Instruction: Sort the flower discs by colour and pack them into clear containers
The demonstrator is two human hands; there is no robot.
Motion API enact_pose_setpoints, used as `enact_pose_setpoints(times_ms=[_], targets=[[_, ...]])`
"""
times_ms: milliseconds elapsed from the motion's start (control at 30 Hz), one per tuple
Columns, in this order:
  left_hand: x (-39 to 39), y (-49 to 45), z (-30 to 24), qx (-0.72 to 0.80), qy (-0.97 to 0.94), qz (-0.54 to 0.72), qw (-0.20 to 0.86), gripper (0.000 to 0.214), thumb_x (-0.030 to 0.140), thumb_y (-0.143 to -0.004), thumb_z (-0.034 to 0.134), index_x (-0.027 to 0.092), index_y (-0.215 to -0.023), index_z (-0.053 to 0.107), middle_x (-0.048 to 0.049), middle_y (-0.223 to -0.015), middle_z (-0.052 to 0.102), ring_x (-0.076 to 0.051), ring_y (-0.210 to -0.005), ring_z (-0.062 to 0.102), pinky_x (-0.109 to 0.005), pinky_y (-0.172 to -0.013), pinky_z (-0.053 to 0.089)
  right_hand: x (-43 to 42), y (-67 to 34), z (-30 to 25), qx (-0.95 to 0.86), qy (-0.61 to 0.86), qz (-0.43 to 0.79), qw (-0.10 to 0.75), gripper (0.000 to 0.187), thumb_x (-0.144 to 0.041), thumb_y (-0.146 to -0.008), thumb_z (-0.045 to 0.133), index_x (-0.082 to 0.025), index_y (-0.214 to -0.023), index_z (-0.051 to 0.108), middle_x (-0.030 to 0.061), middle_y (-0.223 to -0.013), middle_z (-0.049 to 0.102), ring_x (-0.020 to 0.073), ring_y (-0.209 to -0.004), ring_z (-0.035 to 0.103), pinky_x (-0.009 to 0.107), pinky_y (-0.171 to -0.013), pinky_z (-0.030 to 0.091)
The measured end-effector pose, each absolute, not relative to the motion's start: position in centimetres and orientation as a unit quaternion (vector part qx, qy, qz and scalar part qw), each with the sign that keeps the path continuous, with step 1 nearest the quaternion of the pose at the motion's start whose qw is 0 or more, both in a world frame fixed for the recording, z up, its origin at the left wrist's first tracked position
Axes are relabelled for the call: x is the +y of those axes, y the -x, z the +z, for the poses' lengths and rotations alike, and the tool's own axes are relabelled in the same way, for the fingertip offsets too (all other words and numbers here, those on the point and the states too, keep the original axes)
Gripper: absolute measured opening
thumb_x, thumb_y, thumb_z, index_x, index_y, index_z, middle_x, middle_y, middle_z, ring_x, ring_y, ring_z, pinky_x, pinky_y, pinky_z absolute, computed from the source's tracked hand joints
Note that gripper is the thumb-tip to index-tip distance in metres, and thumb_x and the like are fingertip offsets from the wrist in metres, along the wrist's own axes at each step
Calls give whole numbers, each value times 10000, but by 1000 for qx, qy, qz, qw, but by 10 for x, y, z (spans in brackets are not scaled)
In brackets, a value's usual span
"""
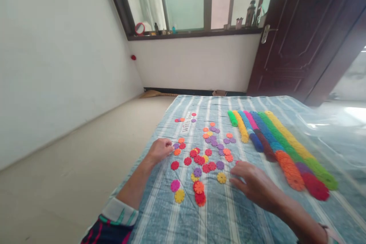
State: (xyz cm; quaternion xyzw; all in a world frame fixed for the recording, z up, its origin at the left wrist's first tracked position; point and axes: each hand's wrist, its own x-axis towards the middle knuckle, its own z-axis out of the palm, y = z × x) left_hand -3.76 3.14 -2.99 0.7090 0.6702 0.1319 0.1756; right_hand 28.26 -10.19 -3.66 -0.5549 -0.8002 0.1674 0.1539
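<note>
Notched plastic discs in red, orange, yellow and purple lie scattered on the striped bedspread (151,198). My left hand (161,150) is at the left of the scatter, fingers curled and pressed together. Its fingertips meet the edge of a purple disc (176,146); whatever is between them is too small to make out. On the right side, my right hand (250,179) hovers low with its thumb apart from the fingers. A yellow disc (221,178) lies just left of that thumb. Part of a reddish disc (237,162) shows by the fingers, mostly hidden.
Long rows of stacked discs, such as an orange row (289,169) and a dark red one (316,187), stretch along the bed's right side. Beyond the bed are a window sill (197,34) with small items and a dark door (291,38). A wall stands left.
</note>
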Motion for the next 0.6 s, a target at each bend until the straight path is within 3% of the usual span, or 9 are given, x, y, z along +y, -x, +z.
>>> enact_pose_setpoints(times_ms=[300,433,533,600], targets=[[38,30,-37,645,-748,123,96,300,393,-716,527,175,-833,696,-39,-824,672,-185,-765,610,-253,-706,439,-121,-252,-29,-848,500,140,106,168,-217,-870,550,-179,-713,599,32,-796,639,151,-762,564,286,-681,383],[41,32,-40,645,-746,130,102,328,420,-722,523,200,-881,709,-32,-863,694,-196,-808,627,-254,-735,450,-134,-247,-16,-885,452,84,72,121,-268,-829,629,-179,-746,632,50,-765,654,182,-723,565,318,-645,392],[42,33,-42,652,-737,137,116,367,444,-715,533,205,-931,708,-13,-839,705,-194,-808,637,-243,-733,458,-154,-252,2,-898,426,39,104,99,-227,-830,605,-202,-749,657,59,-681,630,193,-638,540,331,-561,367],[43,34,-43,660,-728,140,119,409,469,-715,537,204,-978,704,-7,-840,709,-190,-803,641,-236,-725,462,-170,-260,13,-890,421,67,160,194,-207,-875,515,-251,-772,674,60,-644,605,195,-615,527,336,-532,355]])
